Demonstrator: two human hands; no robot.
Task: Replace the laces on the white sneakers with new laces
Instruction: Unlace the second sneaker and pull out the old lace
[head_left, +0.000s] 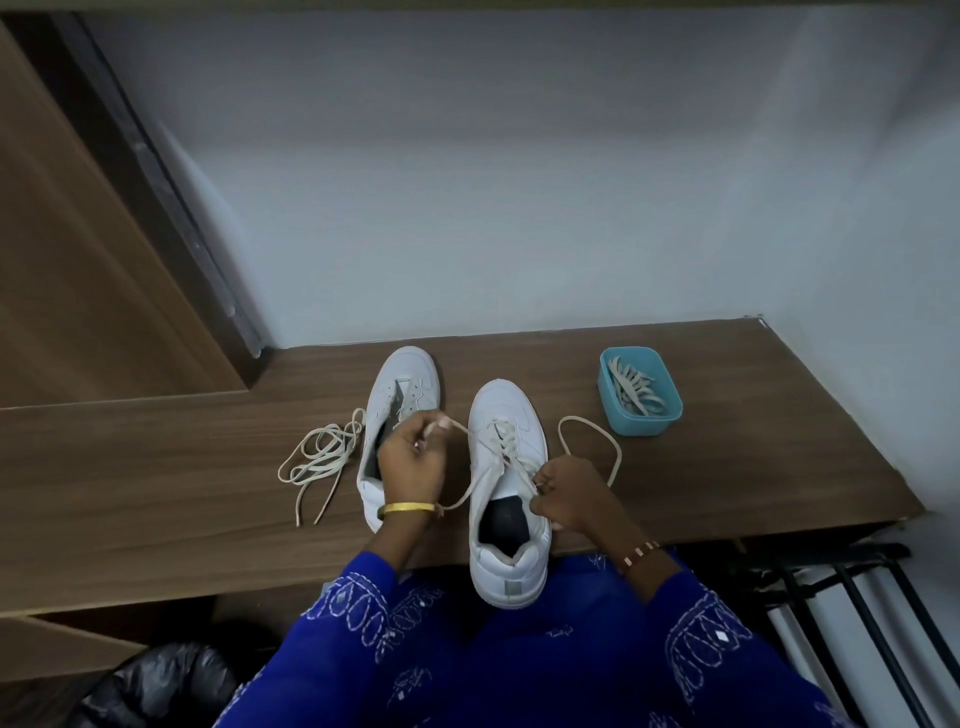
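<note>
Two white sneakers stand toe-away on the wooden counter (156, 467). The right sneaker (506, 467) is partly laced, its heel hanging over the front edge. My left hand (413, 460) pinches one end of its lace (470, 431), held over the unlaced left sneaker (402, 395). My right hand (569, 493) pinches the other end beside the sneaker's upper eyelets, and that end loops out to the right (592, 431). A loose lace (322, 460) lies tangled on the counter left of the shoes.
A small blue tub (608, 387) holding more laces sits at the back right of the counter. A wall runs close behind. A black rack (852, 613) stands low on the right, and a black bag (156, 680) lies at lower left.
</note>
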